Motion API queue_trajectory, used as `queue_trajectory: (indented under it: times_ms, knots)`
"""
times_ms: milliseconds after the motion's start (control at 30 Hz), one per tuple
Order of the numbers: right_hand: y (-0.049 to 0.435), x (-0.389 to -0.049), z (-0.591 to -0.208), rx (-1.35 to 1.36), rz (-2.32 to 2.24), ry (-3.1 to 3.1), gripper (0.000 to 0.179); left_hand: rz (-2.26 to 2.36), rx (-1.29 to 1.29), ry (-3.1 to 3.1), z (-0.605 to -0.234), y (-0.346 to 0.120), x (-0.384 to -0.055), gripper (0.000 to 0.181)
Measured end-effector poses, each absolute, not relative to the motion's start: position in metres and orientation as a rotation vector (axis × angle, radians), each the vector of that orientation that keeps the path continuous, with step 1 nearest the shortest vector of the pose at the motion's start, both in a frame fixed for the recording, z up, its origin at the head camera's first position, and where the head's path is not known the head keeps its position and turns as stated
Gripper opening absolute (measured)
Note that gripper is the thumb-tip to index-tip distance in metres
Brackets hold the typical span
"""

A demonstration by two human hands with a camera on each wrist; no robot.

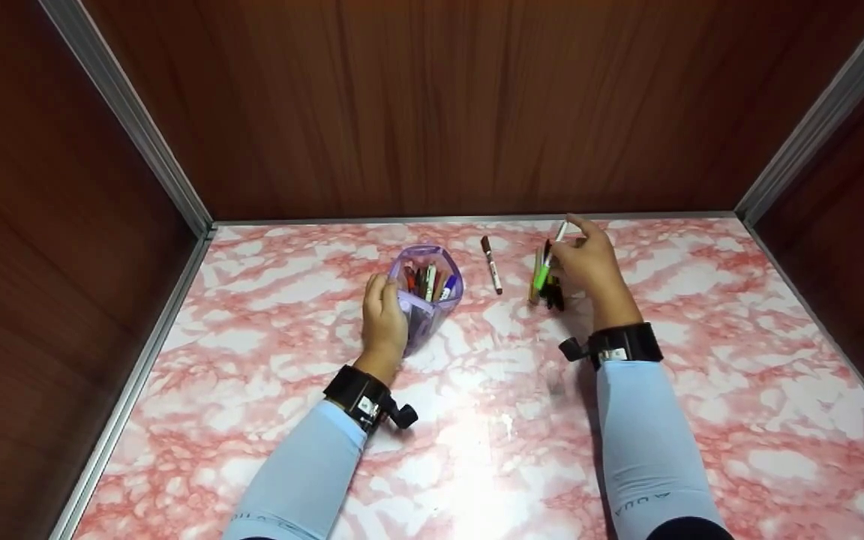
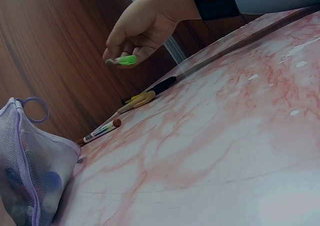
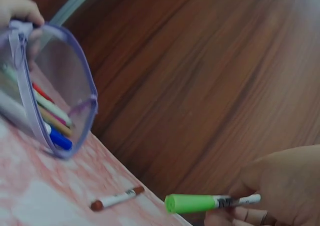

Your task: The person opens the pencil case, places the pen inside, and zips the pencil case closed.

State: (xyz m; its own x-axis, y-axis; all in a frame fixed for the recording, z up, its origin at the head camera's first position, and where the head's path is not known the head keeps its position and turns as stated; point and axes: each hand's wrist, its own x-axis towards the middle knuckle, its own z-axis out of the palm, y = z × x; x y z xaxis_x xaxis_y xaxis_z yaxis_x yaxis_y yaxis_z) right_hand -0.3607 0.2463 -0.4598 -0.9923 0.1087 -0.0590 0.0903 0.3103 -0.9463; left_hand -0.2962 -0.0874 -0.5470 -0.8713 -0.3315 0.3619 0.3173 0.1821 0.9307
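Pinching a green-ended marker (image 1: 543, 277) in the right grip (image 1: 589, 259), with thumb and fingertips against the pale end and with the thicker green end clear of the fingers, pointing down. Raised above the marbled surface (image 1: 252, 345), close by a cluster of yellow and dark pieces (image 1: 554, 295); too small and too hidden to tell apart. Held at the slim end probably for a light, easily turned hold.

Curled over the rim of a lilac mesh pouch (image 1: 418, 319) with the left grip (image 1: 385, 311), on its left side near the mouth. Likely steadying soft walls otherwise apt to sag, and keeping the mouth wide. Set roughly upright, well apart from the green-ended marker; cannot tell whether fully resting on its base. Stacked lengthwise inside: several pens (image 1: 430, 283), with a blue-capped marker (image 1: 448, 287) leaning toward the right wall, presumably held on end by the pouch's narrow shape.

Lying loose on the surface between pouch and cluster: a brown-capped marker (image 1: 492, 266), touching neither, touched by no hand, seemingly needing no support on the flat.
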Motion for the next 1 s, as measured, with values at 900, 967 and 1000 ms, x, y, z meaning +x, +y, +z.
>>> queue_trajectory:
  times_ms: [900,967,1000]
  knots:
    - [0.154,-0.353,-0.471,-0.045,2.378,-1.824,0.071,-1.740,0.035,-1.990,-0.547,-0.088,-0.297,0.025]
    - [0.145,-0.351,-0.476,-0.045,2.358,-1.836,0.072,-1.736,0.026,-1.988,-0.547,-0.088,-0.297,0.025]
    - [0.140,-0.350,-0.478,-0.043,2.344,-1.844,0.072,-1.734,0.016,-1.982,-0.548,-0.087,-0.297,0.025]
